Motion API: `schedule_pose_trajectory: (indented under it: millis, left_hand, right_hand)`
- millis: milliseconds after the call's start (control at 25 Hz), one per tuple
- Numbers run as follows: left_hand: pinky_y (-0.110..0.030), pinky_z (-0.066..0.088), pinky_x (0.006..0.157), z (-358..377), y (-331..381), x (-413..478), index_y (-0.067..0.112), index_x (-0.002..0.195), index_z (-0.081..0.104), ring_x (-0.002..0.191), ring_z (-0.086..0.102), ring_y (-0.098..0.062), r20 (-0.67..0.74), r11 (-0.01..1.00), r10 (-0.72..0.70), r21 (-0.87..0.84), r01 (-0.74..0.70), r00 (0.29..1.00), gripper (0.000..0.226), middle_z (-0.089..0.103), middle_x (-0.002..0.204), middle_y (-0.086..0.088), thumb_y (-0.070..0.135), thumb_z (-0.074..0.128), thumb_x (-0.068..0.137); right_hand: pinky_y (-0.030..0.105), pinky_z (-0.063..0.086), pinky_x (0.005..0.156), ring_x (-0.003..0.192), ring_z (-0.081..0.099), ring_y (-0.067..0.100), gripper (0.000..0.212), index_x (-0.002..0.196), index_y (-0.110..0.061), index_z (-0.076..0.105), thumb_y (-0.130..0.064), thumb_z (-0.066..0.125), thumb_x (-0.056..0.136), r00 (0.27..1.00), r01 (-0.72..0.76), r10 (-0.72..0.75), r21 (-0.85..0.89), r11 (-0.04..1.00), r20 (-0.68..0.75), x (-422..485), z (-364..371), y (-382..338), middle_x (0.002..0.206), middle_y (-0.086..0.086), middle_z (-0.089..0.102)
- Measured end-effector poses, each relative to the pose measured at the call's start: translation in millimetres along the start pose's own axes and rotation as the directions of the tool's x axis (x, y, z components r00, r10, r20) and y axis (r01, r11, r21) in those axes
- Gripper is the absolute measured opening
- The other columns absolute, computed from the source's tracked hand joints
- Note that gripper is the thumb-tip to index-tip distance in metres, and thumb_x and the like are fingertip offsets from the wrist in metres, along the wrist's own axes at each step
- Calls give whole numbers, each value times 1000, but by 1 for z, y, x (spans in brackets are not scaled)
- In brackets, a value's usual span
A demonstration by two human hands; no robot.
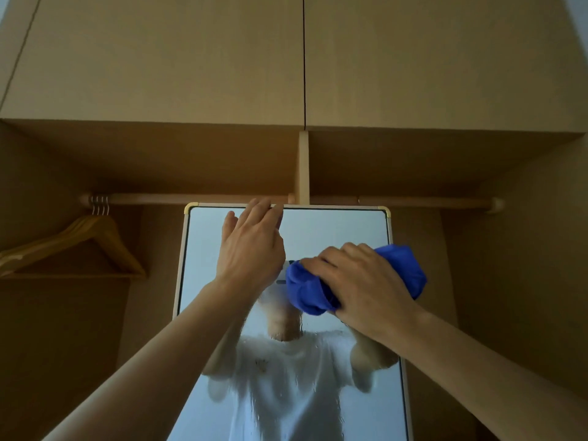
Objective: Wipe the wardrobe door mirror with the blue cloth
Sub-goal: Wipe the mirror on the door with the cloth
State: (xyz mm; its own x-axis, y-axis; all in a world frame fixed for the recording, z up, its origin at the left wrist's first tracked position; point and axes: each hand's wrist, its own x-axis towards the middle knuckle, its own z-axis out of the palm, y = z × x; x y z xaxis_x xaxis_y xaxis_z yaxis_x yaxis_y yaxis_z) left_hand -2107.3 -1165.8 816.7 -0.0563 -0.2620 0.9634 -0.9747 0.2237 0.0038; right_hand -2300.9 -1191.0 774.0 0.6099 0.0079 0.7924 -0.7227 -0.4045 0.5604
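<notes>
Blue cloth point(307, 292) bunched into a soft wad, mid-right of frame, pressed on the upper right of the mirror point(334, 230). Right hand point(362, 288) grips it, fingers curled over the top. Left hand point(251, 249) spread, fingers fairly straight, resting on the mirror's top rim at centre, holding nothing, likely steadying it. Glass tall, pale frame with brass-coloured corners; upper part clean, lower part filmed with what looks like droplets or runs, though the view is soft. To wipe well: overlapping passes working downward, firm flat pressure, refolding the cloth to a dry face. Around: matt wooden wardrobe panels, hanging rail point(191, 198), wooden hangers point(89, 240) at left.
</notes>
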Motion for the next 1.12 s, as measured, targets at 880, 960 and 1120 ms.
schedule_pose_trajectory:
  millis: [880, 960, 1120]
  left_hand:
    - [-51, 17, 123, 19, 28, 6, 22, 149, 42, 146, 33, -27, -36, 997, 32, 77, -29, 999, 55, 45, 150, -6, 27, 54, 96]
    - [-53, 15, 122, 21, 32, 4, 24, 150, 40, 148, 29, -28, -33, 997, 14, 76, -11, 999, 56, 42, 152, -6, 27, 54, 96]
    - [-55, 11, 122, 22, 36, 2, 28, 154, 31, 152, 21, -28, -4, 997, -10, 79, 10, 1000, 62, 34, 157, -6, 29, 54, 96]
  right_hand:
    - [43, 49, 84, 91, 64, 26, 46, 125, -21, 60, -20, 73, 80, 997, -60, 60, 2, 998, -56, -4, -13, 55, 106, 1, 69]
    - [41, 51, 82, 87, 64, 24, 45, 123, -22, 60, -23, 75, 81, 999, -39, 39, 4, 999, -27, -25, -7, 42, 103, -1, 69]
    - [40, 51, 81, 86, 64, 23, 41, 126, -22, 60, -24, 70, 86, 1000, -21, 21, 0, 1000, 0, -38, -4, 38, 104, -1, 69]
